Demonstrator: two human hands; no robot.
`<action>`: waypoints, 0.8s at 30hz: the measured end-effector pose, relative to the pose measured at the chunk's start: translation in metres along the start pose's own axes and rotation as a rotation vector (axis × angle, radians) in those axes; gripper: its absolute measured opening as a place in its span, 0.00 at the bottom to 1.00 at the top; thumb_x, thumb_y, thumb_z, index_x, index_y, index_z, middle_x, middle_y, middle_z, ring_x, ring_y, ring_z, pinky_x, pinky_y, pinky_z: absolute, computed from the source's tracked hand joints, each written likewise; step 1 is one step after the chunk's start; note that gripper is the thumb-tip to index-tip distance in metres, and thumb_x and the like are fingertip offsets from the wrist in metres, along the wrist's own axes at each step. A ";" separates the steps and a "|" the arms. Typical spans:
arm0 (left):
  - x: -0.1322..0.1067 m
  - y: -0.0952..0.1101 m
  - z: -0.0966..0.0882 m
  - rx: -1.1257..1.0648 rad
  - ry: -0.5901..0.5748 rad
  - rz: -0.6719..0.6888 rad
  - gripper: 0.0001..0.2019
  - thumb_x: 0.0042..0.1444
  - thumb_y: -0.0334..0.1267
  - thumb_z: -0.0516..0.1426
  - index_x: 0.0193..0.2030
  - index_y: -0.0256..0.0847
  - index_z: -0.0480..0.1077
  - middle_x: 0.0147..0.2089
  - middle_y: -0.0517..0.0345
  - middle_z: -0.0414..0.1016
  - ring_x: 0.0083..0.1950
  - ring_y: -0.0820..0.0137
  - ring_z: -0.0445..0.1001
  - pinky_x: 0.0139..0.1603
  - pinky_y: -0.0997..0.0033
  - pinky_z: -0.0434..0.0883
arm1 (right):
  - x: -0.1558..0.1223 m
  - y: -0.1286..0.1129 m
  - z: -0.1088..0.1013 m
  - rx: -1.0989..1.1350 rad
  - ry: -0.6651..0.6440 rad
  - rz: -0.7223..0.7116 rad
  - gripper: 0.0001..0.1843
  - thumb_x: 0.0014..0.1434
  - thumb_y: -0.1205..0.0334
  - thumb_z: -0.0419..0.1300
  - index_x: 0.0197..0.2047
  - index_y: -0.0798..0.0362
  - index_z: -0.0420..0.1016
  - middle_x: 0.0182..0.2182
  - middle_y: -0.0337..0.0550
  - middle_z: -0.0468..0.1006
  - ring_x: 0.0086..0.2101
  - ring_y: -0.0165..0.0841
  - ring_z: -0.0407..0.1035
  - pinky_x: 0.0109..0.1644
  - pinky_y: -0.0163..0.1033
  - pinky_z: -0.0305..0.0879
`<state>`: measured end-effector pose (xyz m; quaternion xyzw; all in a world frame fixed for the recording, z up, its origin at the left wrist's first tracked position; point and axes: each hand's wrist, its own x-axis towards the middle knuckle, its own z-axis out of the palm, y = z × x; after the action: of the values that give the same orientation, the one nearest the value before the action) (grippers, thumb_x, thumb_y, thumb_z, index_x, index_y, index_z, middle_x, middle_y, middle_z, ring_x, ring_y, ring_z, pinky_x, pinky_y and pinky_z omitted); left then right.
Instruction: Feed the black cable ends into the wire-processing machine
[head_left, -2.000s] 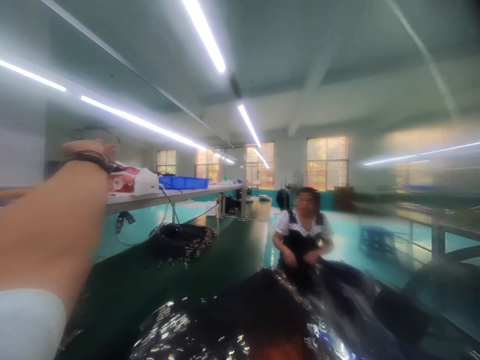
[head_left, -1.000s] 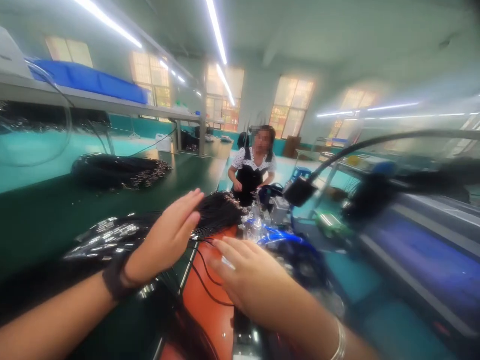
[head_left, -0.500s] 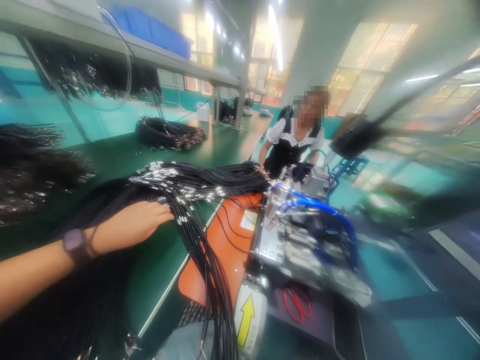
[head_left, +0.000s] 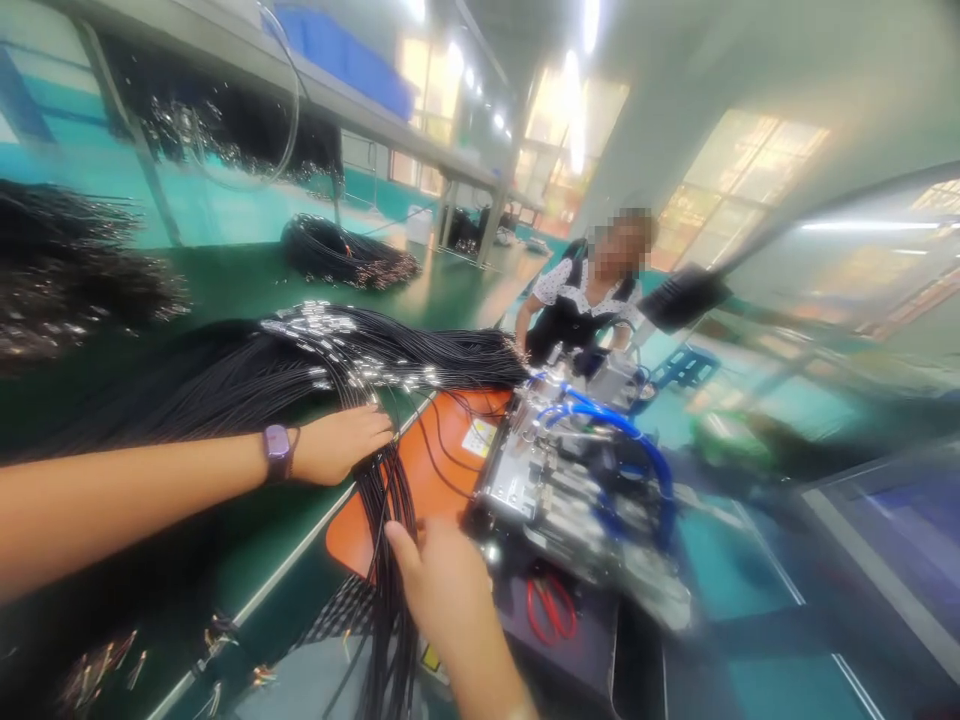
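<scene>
Right hand joined left hand at cables | long axis nearward | grips' closure unclear

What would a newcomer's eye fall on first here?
Probably the bundle of black cables comes first, hanging past the edge of the green table, with the left hand and right hand at it. Next, perhaps, come the orange panel behind and the blue tubes on the metal machine at right.

Thin black cables (with silvery bits, perhaps metal) droop over the edge of the green table.
</scene>
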<state>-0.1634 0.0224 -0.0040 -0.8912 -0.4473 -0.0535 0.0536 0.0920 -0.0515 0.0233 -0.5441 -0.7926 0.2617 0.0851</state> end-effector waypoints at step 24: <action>-0.001 0.044 -0.019 -0.007 0.079 0.180 0.23 0.46 0.25 0.57 0.52 0.41 0.67 0.53 0.55 0.72 0.53 0.68 0.68 0.63 0.65 0.55 | -0.002 0.026 -0.012 0.382 -0.063 -0.104 0.12 0.58 0.66 0.50 0.39 0.53 0.74 0.29 0.41 0.76 0.30 0.31 0.69 0.32 0.33 0.59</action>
<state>-0.1293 -0.0073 0.0123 -0.9252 -0.3627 -0.0850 0.0729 0.1198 -0.0425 0.0208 -0.4677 -0.7580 0.4193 0.1754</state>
